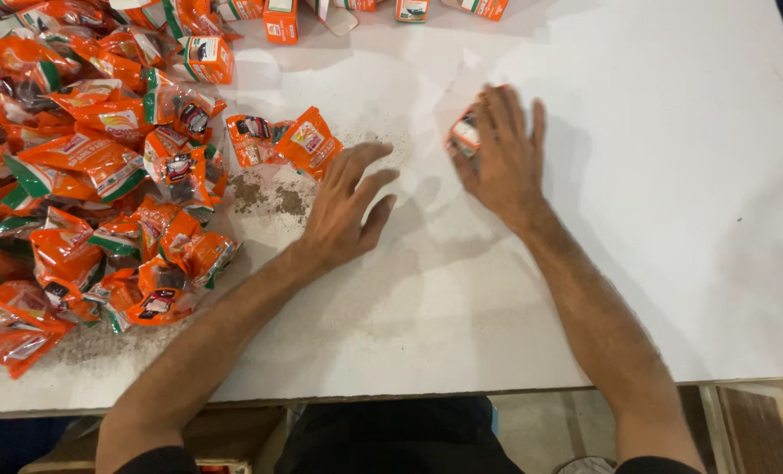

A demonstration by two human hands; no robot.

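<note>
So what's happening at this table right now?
A person leans over a white table. The right hand lies flat over a small orange packet; only the packet's edge shows. The left hand rests open on the surface beside two loose orange pouches, near a scatter of brown crumbs. A big heap of orange pouches fills the left side, and small orange boxes line the far edge.
</note>
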